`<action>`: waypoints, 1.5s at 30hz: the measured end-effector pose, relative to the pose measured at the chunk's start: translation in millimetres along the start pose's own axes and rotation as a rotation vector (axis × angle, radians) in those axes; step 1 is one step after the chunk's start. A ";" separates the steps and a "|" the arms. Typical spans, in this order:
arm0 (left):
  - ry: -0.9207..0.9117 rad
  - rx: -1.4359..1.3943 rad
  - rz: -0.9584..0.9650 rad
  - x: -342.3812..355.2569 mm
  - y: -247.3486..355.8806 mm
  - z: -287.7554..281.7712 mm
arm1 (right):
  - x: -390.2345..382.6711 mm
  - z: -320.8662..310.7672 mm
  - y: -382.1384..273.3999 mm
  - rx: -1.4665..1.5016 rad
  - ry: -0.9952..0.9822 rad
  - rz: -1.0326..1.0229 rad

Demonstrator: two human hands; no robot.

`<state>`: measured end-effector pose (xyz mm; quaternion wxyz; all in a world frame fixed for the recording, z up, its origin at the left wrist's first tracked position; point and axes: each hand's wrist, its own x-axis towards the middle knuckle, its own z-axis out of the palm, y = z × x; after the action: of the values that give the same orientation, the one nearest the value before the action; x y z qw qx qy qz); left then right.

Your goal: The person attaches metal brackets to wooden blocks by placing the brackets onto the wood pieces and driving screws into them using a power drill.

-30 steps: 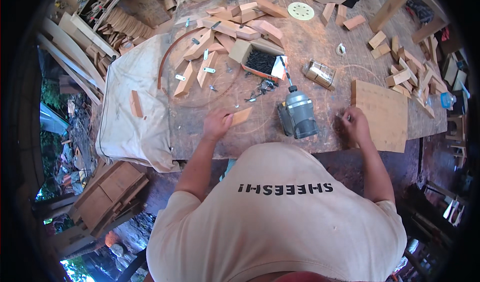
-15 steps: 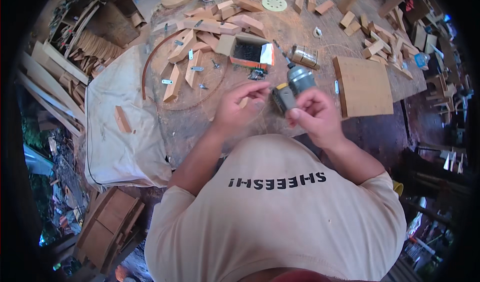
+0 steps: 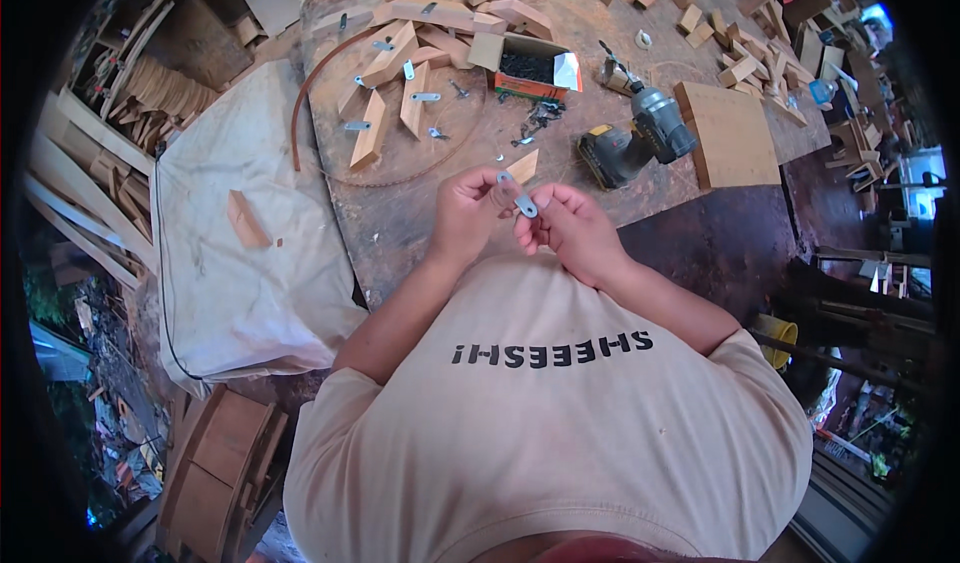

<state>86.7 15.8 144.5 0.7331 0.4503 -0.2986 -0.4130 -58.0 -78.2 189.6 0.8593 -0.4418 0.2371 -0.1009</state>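
Between the fingertips of both hands, in front of the chest, is a small grey metal mending plate point(image 3: 517, 194), with rounded ends and a screw hole visible in its nearer end. Its long axis runs aslant: the far end points away and to the left, the near end back toward the body and to the right. The left hand point(image 3: 466, 219) has thumb and fingers clamped on the plate toward its far end. The right hand point(image 3: 582, 233) has its fingers curled, fingertips touching the plate near its lower end; whether they pinch it or only steady it, I cannot tell.

Just beyond the fingers a slant-cut wood block point(image 3: 524, 166) lies on the workbench point(image 3: 400, 233). To the right of the fingertips, and a little farther off, a cordless drill point(image 3: 662, 125) lies on its side, its bit pointing away and leftward. Straight beyond the fingers are loose black screws point(image 3: 541, 115) and, past them, an open cardboard box point(image 3: 543, 87) of the same. Ahead and left are angled wood pieces point(image 3: 369, 131), a similar plate point(image 3: 425, 97) resting at one of them. Well left of the fingers, a wood offcut point(image 3: 246, 219) sits on pale cloth point(image 3: 240, 293).
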 end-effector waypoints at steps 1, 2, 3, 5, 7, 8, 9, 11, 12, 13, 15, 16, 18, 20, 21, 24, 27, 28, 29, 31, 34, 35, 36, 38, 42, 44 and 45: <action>0.030 0.051 -0.048 -0.4 7.5 -2.7 | 2.3 1.9 1.6 0.015 0.017 -0.005; 0.060 0.103 -0.094 -1.0 12.1 -5.1 | 4.5 3.2 2.8 0.030 0.032 -0.010; 0.059 0.104 -0.092 -1.7 13.5 -7.0 | 6.4 3.9 3.7 0.029 0.031 -0.013; 0.079 0.103 -0.119 -2.1 14.3 -10.9 | 10.9 4.0 4.3 0.056 -0.002 0.019; 0.065 0.108 -0.112 -0.2 14.1 -14.4 | 15.6 4.2 -1.0 0.052 -0.010 0.017; 0.051 0.110 -0.109 1.2 13.7 -15.7 | 17.4 3.9 -3.4 0.048 -0.014 0.019; 0.051 0.114 -0.105 2.3 13.0 -16.4 | 19.1 2.7 -4.5 0.048 -0.018 0.015; 0.102 0.091 -0.120 5.7 13.0 -15.5 | 23.5 -1.4 -6.9 -0.012 -0.042 -0.009; 0.103 0.094 -0.115 7.8 13.9 -14.1 | 25.7 -3.0 -8.1 -0.013 -0.047 -0.012; 0.125 0.104 -0.108 9.3 16.0 -11.4 | 27.6 -4.6 -8.8 -0.044 -0.046 -0.007; 0.153 0.117 -0.099 12.0 18.9 -6.1 | 31.4 -8.3 -9.8 -0.076 -0.052 -0.001; 0.161 0.122 -0.086 12.2 20.0 -3.4 | 32.9 -10.0 -9.8 -0.083 -0.063 0.014; 0.178 0.130 -0.073 11.6 19.8 -0.8 | 34.2 -12.0 -12.6 -0.089 -0.082 0.034; 0.189 0.116 -0.064 9.4 15.9 -1.5 | 34.9 -12.5 -16.3 -0.030 -0.116 0.048; 0.198 0.119 -0.066 8.1 14.0 -2.3 | 35.5 -13.3 -15.8 -0.028 -0.122 0.054; 0.197 0.091 -0.053 2.3 9.7 -3.0 | 35.6 -15.5 -13.8 -0.142 -0.119 0.029; 0.172 -0.059 -0.070 -1.6 7.2 -0.7 | 34.1 -20.9 -15.0 -0.109 -0.144 0.010; 0.145 -0.053 -0.069 -2.0 5.9 -0.1 | 32.7 -22.6 -15.9 -0.106 -0.154 0.021; 0.117 -0.046 -0.070 -2.1 5.2 1.1 | 31.4 -23.9 -16.9 -0.103 -0.164 0.031; 0.119 -0.047 -0.083 -1.4 5.2 7.8 | 28.0 -26.1 -18.2 -0.103 -0.152 0.037; 0.112 -0.061 -0.097 -0.2 -0.4 13.0 | 22.0 -30.9 -21.6 -0.112 -0.133 0.054; 0.103 -0.072 -0.096 0.7 -2.8 14.2 | 20.5 -33.0 -22.6 -0.122 -0.128 0.064; 0.100 -0.071 -0.099 1.7 -4.3 15.8 | 19.6 -35.4 -23.2 -0.120 -0.125 0.063; 0.090 -0.071 -0.091 6.1 -6.3 19.1 | 19.6 -40.4 -25.7 -0.126 -0.136 0.068; 0.084 -0.006 -0.061 11.2 -13.5 21.7 | 17.8 -47.1 -28.1 -0.205 -0.135 0.040; 0.108 0.037 -0.057 13.6 -12.3 24.8 | 17.7 -50.0 -28.6 -0.282 -0.144 0.004; 0.106 0.039 -0.060 14.6 -10.8 26.3 | 17.7 -51.0 -28.7 -0.279 -0.142 0.004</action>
<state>68.8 -10.6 146.6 0.7264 0.4945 -0.2537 -0.4044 -67.0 -138.2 181.8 0.8043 -0.5625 0.1882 -0.0338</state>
